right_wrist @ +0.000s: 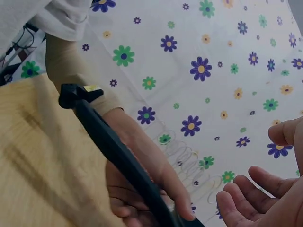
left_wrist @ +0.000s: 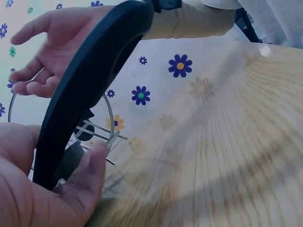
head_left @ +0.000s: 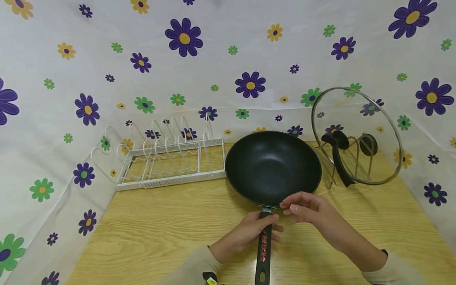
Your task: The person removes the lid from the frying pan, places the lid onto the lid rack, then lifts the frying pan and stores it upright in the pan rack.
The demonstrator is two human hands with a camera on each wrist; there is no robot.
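Observation:
A black wok (head_left: 272, 166) sits on the wooden table (head_left: 149, 237), its long black handle (head_left: 263, 249) pointing toward me. My left hand (head_left: 253, 228) grips the handle just behind the pan; in the left wrist view the handle (left_wrist: 85, 90) runs across my palm (left_wrist: 42, 189), and in the right wrist view my left hand's fingers (right_wrist: 142, 175) curl round the handle (right_wrist: 113, 151). My right hand (head_left: 295, 207) hovers by the pan's near rim above the handle joint. Its fingers (right_wrist: 251, 198) are loosely bent and hold nothing.
A glass lid (head_left: 356, 134) with a black knob leans upright in a wire stand at the back right. A white wire dish rack (head_left: 167, 162) stands at the back left. A flowered cloth (head_left: 228, 71) walls in the table on three sides.

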